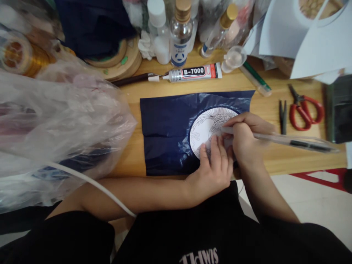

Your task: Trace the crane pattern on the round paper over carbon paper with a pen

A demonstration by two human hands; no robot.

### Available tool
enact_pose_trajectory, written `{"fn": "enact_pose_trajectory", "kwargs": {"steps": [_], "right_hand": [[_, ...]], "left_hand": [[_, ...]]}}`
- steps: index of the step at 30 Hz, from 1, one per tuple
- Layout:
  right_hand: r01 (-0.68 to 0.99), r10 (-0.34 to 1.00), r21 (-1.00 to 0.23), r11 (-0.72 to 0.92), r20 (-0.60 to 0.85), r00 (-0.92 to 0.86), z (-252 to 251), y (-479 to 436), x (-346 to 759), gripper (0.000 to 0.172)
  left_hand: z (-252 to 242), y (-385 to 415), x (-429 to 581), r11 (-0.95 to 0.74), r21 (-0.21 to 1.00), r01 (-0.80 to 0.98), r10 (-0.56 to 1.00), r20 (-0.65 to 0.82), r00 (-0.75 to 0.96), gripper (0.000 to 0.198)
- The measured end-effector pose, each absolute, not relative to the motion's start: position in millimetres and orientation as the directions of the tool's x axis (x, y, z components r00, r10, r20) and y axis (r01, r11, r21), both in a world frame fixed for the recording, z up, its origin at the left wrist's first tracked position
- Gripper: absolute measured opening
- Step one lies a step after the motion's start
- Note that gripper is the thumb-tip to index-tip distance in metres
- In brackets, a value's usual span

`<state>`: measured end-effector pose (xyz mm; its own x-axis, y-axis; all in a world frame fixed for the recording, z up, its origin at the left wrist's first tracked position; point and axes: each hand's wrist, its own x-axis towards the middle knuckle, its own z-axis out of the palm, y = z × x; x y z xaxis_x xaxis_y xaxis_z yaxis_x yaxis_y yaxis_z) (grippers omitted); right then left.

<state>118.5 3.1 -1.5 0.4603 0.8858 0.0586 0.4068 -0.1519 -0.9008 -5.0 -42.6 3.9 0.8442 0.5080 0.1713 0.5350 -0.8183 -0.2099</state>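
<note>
A round white paper (202, 128) printed with a fine line drawing lies on a dark blue sheet (165, 135) that looks like carbon paper. With its fingers spread flat, my left hand (214, 165) rests on the lower part of the paper. My right hand (246, 141) grips a clear-barrelled pen (297, 141) near its tip, which is over the drawing's middle right. The pen's back end points right. Its exact tip contact is hidden by my fingers.
Behind the sheet lie a B-7000 glue tube (194, 72), bottles (181, 36) and a green cutter (255, 77). Red-handled pliers (305, 110) and black tweezers (282, 117) are at right. A plastic bag (82, 121) fills the left, with a white cable (90, 181) across it.
</note>
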Motion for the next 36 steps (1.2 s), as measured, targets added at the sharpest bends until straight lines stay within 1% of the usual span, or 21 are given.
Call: {"fn": "enact_pose_trajectory", "kwargs": {"steps": [10, 17, 28, 31, 34, 36], "right_hand": [[0.403, 0.865, -0.901, -0.159, 0.07, 0.498, -2.9, 3.2, 117.0, 0.023], [0.377, 0.86, -0.916, -0.136, 0.08, 0.503, -3.2, 4.3, 117.4, 0.023], [0.398, 0.864, -0.898, -0.19, 0.04, 0.502, -0.5, 5.1, 117.2, 0.02], [0.375, 0.842, -0.904, -0.206, 0.032, 0.538, -1.0, 5.0, 116.8, 0.021], [0.357, 0.825, -0.912, -0.202, 0.037, 0.564, -1.9, 4.6, 116.3, 0.022], [0.379, 0.836, -0.906, -0.19, 0.053, 0.546, -2.7, 4.2, 116.2, 0.024]], "left_hand": [[3.9, -42.0, -5.0, -0.816, -0.213, 0.537, 0.508, 0.179, 0.842, 0.065], [4.6, -41.6, -5.3, -0.819, -0.209, 0.534, 0.505, 0.177, 0.845, 0.066], [4.1, -43.0, -5.5, -0.82, -0.213, 0.532, 0.505, 0.168, 0.846, 0.068], [3.4, -43.5, -5.8, -0.819, -0.213, 0.533, 0.506, 0.17, 0.846, 0.068], [3.0, -43.8, -5.9, -0.818, -0.209, 0.536, 0.509, 0.171, 0.843, 0.067], [3.0, -43.8, -5.8, -0.82, -0.208, 0.534, 0.507, 0.169, 0.845, 0.069]]}}
